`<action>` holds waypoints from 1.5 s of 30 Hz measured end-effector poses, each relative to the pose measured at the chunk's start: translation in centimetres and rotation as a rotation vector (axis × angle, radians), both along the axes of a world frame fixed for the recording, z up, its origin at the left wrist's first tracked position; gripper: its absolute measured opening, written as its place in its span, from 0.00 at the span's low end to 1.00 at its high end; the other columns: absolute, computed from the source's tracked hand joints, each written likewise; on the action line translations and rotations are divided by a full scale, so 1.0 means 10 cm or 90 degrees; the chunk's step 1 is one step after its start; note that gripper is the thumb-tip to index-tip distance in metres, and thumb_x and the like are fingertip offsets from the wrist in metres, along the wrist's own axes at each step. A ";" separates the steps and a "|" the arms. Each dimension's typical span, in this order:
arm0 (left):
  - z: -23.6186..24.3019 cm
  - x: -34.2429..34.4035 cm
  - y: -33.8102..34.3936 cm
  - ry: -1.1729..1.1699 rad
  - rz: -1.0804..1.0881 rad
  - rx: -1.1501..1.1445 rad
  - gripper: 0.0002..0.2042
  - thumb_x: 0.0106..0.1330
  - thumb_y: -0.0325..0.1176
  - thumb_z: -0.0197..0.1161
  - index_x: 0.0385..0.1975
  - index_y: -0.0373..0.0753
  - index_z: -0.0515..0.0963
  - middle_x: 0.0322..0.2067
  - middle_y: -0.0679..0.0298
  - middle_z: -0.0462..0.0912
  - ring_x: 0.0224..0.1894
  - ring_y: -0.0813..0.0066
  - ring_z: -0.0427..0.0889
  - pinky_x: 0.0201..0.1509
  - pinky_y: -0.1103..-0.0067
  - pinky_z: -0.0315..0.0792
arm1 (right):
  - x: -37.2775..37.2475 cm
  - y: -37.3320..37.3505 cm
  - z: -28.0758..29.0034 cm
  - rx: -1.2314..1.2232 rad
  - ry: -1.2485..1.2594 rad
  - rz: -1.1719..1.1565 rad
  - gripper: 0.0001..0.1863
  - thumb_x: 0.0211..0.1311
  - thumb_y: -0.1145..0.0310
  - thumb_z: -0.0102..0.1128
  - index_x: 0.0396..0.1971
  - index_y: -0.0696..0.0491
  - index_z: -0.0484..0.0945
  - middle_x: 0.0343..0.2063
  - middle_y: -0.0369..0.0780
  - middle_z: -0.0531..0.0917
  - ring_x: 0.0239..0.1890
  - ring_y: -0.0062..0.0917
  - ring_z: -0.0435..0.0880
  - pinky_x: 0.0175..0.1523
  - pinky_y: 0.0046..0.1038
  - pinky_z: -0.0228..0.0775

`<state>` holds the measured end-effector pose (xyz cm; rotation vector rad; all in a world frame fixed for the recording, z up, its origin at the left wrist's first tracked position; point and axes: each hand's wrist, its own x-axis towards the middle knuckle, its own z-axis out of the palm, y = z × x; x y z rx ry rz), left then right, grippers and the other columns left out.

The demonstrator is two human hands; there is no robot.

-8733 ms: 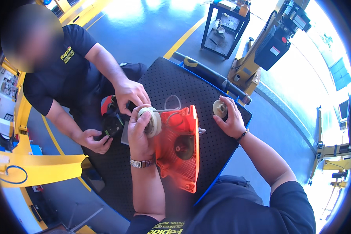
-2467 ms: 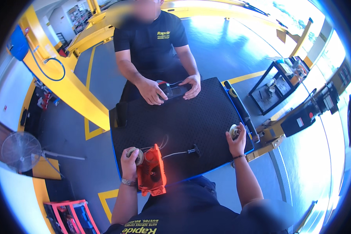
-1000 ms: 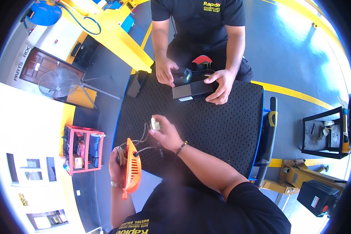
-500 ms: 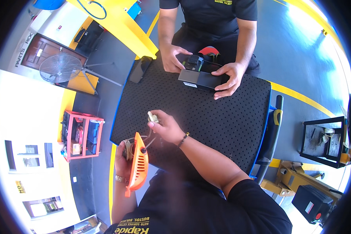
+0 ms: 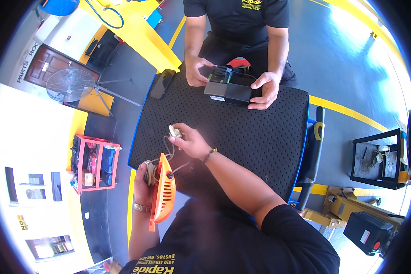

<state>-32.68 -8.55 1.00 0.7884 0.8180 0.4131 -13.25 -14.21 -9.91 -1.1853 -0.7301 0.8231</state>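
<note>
My left hand [image 5: 142, 187] grips an orange plastic housing [image 5: 164, 196], turned with its slotted side toward the right, together with a pale round spool-like part [image 5: 150, 168] at its inner side, partly hidden. Thin pale cord [image 5: 170, 148] loops from the housing up toward my right hand [image 5: 190, 142]. That hand is closed around a small cream-coloured plastic part [image 5: 174, 131], held above the black perforated mat [image 5: 255, 141], a little beyond the housing.
A co-worker [image 5: 233, 32] opposite holds a black boxy device [image 5: 227, 92] at the mat's far edge; a dark object [image 5: 163, 82] lies left of it. Around the table stand a yellow lift [image 5: 150, 32], a fan [image 5: 68, 91], a red cart [image 5: 96, 164] and a black trolley [image 5: 374, 160].
My right hand has moved left from the mat's right side to beside the housing and has risen slightly in view since half a second ago. The housing has turned its slotted outside into view.
</note>
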 end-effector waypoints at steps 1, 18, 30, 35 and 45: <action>0.00 0.00 0.00 -0.005 -0.005 0.006 0.16 0.72 0.47 0.52 0.40 0.40 0.77 0.30 0.65 0.84 0.29 0.73 0.84 0.34 0.78 0.80 | 0.01 -0.01 -0.01 -0.012 0.018 0.006 0.31 0.63 0.53 0.65 0.56 0.60 0.70 0.34 0.43 0.84 0.32 0.22 0.83 0.39 0.24 0.76; 0.51 -0.23 -0.14 -0.126 0.037 0.003 0.15 0.68 0.47 0.59 0.36 0.40 0.79 0.30 0.63 0.85 0.30 0.70 0.85 0.37 0.73 0.83 | -0.07 -0.28 0.17 -0.042 -0.099 0.027 0.38 0.53 0.60 0.75 0.62 0.54 0.68 0.43 0.43 0.83 0.45 0.25 0.83 0.50 0.26 0.74; 0.77 -1.13 -0.09 -0.188 0.271 0.023 0.13 0.67 0.44 0.61 0.39 0.40 0.78 0.30 0.61 0.85 0.31 0.68 0.86 0.36 0.72 0.83 | -0.31 -0.35 0.26 -0.061 -0.222 0.113 0.38 0.49 0.58 0.77 0.60 0.51 0.71 0.38 0.42 0.85 0.36 0.27 0.86 0.43 0.26 0.76; 0.61 -2.02 0.10 -0.235 0.376 0.098 0.12 0.67 0.40 0.63 0.42 0.39 0.76 0.32 0.63 0.81 0.31 0.70 0.80 0.37 0.73 0.76 | -0.40 -0.33 -0.05 0.046 -0.262 0.104 0.42 0.49 0.66 0.77 0.63 0.58 0.64 0.39 0.38 0.80 0.38 0.19 0.81 0.44 0.22 0.76; 0.30 -4.27 -0.93 -0.178 0.713 -0.005 0.18 0.70 0.50 0.54 0.32 0.41 0.80 0.28 0.65 0.84 0.28 0.69 0.84 0.32 0.72 0.80 | -2.09 -0.23 0.75 0.072 0.089 0.316 0.47 0.47 0.43 0.75 0.61 0.53 0.63 0.48 0.41 0.77 0.44 0.28 0.80 0.46 0.28 0.71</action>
